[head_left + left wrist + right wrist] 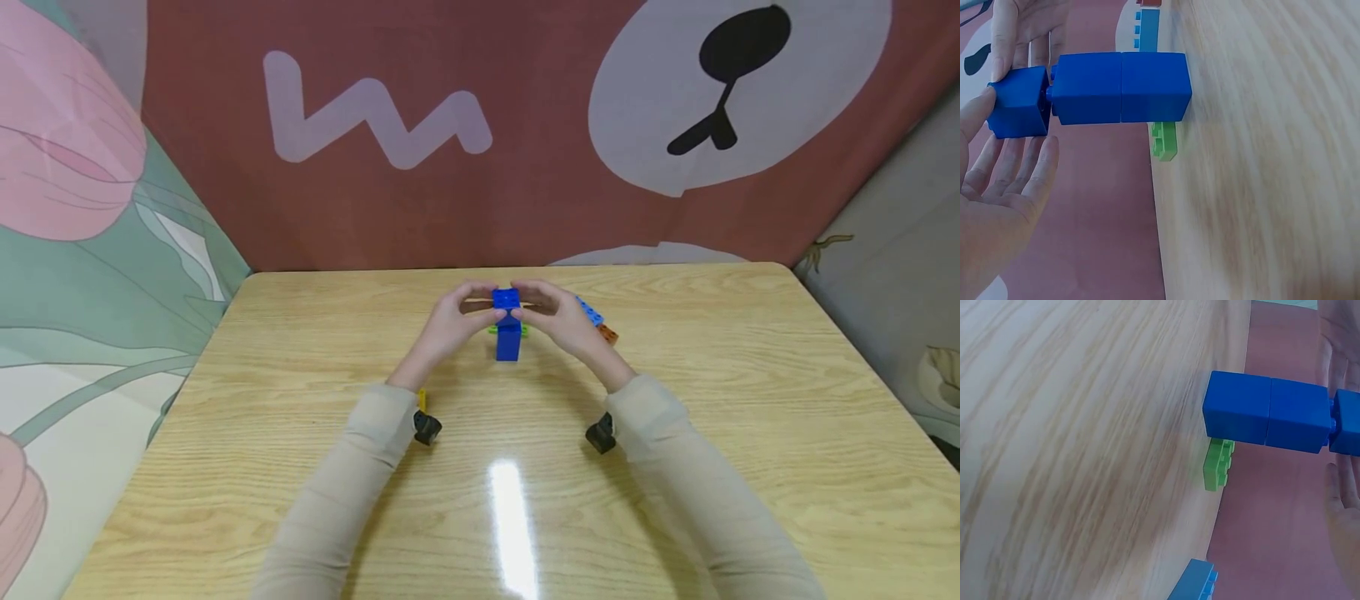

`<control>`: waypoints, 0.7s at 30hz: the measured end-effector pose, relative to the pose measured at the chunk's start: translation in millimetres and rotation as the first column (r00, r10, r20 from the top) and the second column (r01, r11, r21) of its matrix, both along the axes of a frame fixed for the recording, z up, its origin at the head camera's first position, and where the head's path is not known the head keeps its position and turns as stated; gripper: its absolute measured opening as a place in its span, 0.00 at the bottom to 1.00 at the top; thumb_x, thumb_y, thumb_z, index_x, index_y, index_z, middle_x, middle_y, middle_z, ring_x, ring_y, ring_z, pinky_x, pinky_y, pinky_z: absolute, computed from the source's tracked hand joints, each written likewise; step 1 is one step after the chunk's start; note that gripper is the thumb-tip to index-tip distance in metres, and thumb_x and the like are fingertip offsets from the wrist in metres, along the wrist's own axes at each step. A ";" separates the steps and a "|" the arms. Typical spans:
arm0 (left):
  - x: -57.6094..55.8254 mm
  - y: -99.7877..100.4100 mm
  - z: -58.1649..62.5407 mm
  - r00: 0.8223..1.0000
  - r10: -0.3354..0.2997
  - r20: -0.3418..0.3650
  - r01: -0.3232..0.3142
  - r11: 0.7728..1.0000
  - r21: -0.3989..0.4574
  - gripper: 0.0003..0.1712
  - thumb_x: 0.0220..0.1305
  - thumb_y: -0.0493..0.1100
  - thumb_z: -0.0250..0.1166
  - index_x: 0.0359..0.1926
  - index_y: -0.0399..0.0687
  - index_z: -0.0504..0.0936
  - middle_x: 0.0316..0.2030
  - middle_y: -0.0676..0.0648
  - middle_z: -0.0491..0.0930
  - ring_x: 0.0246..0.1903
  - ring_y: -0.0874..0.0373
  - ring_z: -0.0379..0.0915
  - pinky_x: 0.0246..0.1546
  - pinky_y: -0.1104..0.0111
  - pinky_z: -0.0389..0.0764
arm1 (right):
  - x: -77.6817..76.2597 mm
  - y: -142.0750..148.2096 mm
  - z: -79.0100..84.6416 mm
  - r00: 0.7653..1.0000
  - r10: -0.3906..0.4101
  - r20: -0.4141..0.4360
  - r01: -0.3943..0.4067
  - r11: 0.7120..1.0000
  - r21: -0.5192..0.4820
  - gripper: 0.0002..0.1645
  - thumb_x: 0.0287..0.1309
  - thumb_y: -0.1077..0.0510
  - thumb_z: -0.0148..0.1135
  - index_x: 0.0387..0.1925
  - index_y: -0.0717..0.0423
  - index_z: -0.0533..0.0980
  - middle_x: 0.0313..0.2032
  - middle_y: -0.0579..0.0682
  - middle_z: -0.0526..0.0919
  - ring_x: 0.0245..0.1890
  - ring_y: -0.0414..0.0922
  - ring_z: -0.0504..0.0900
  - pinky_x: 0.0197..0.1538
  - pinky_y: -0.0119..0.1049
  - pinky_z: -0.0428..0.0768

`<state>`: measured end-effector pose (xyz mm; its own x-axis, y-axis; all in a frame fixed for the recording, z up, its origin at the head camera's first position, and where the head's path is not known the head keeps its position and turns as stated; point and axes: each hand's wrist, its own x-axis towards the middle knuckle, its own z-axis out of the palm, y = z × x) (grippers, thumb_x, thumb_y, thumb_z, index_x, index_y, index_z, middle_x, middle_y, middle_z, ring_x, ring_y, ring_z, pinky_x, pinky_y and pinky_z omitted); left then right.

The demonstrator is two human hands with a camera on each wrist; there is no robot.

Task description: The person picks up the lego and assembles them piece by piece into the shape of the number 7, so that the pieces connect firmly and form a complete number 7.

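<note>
Both hands hold one blue toy building block [506, 297] between them, the left hand [454, 318] from the left side and the right hand [558, 317] from the right. Thumbs press its near side while the fingers reach round the sides and back. Directly under it stands a column of two blue blocks [1121, 87], stacked upright on the table. In the left wrist view the held block sits slightly tilted over the column's top studs, with a narrow gap showing. A flat light-green brick [1217, 465] lies at the column's foot, partly hidden behind it.
Right of the column, behind the right hand, lie a light-blue brick [589, 311] and an orange-brown brick [608, 334]. A yellow piece [422, 399] shows beside the left cuff, mostly covered. The wooden table [225, 467] ends at a printed cloth backdrop [375, 208].
</note>
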<state>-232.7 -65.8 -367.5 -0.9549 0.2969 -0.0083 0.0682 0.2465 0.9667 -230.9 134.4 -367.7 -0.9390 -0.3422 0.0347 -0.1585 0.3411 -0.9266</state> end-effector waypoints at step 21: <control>0.1 3.4 -3.7 0.999 -0.034 -0.003 0.034 0.998 -0.058 0.26 0.66 0.50 0.61 0.63 0.51 0.71 0.60 0.46 0.73 0.60 0.48 0.72 0.58 0.57 0.78 | 1.2 4.4 -4.5 1.000 -0.018 0.011 0.017 0.998 0.055 0.30 0.64 0.49 0.58 0.66 0.50 0.66 0.63 0.55 0.72 0.64 0.53 0.72 0.64 0.51 0.73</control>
